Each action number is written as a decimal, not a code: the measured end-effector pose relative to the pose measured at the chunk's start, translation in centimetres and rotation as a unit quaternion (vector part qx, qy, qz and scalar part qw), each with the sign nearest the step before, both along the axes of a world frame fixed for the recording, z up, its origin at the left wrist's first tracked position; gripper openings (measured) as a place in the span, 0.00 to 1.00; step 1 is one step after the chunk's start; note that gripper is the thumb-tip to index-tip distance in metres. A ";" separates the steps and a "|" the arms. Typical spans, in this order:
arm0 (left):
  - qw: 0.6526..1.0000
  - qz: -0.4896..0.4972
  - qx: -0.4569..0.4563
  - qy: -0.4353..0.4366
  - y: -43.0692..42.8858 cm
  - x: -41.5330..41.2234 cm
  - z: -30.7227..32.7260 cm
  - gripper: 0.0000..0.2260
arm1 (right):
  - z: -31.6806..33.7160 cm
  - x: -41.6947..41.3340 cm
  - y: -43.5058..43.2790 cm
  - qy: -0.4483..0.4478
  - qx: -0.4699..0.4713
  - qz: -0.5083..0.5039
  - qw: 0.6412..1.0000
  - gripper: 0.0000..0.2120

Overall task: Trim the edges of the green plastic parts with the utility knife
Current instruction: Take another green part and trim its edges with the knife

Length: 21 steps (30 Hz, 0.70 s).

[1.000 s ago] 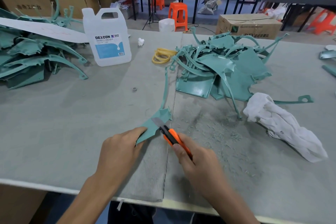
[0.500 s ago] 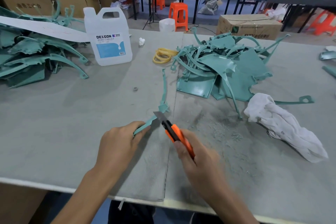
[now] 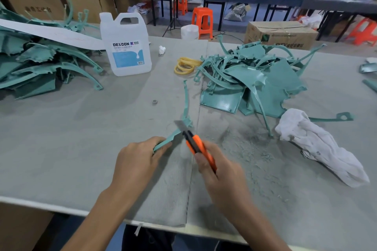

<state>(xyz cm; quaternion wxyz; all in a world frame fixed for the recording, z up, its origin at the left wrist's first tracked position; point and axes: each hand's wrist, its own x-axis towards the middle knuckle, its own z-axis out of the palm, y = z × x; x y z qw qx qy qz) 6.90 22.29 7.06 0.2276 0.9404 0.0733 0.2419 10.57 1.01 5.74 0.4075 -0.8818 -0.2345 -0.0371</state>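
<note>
Green strip (image 3: 186,106): thin, curved, teal, near end gripped in left hand (image 3: 140,161), far end lying on the mat; utility knife (image 3: 193,143): orange body, blade extended against the strip's wider joint, held in right hand (image 3: 220,171); further green parts in a left heap (image 3: 36,67) and a right heap (image 3: 265,81).

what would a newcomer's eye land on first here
Dead centre, the right hand grips an orange utility knife, blade against a thin curved green part that the left hand holds near its end. A heap of green parts lies at far left and a second heap right of centre on the grey table, a white DEXCON jug between them and a crumpled white rag at the right.
</note>
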 end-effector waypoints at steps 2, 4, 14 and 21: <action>1.000 0.008 -0.013 0.010 0.1 0.0 0.1 0.20 | -0.5 -0.7 0.5 0.017 0.007 0.026 0.999 0.18; 1.000 0.002 -0.010 0.001 0.1 -0.1 0.0 0.20 | -0.6 0.1 0.3 0.029 0.023 0.006 0.999 0.16; 1.000 0.018 -0.012 0.001 0.1 0.1 -0.2 0.25 | -1.0 -0.2 0.6 0.085 0.085 0.043 0.992 0.11; 0.991 0.016 -0.134 0.001 0.3 0.1 -1.0 0.07 | -0.7 2.4 -1.4 0.084 0.099 -0.066 0.989 0.11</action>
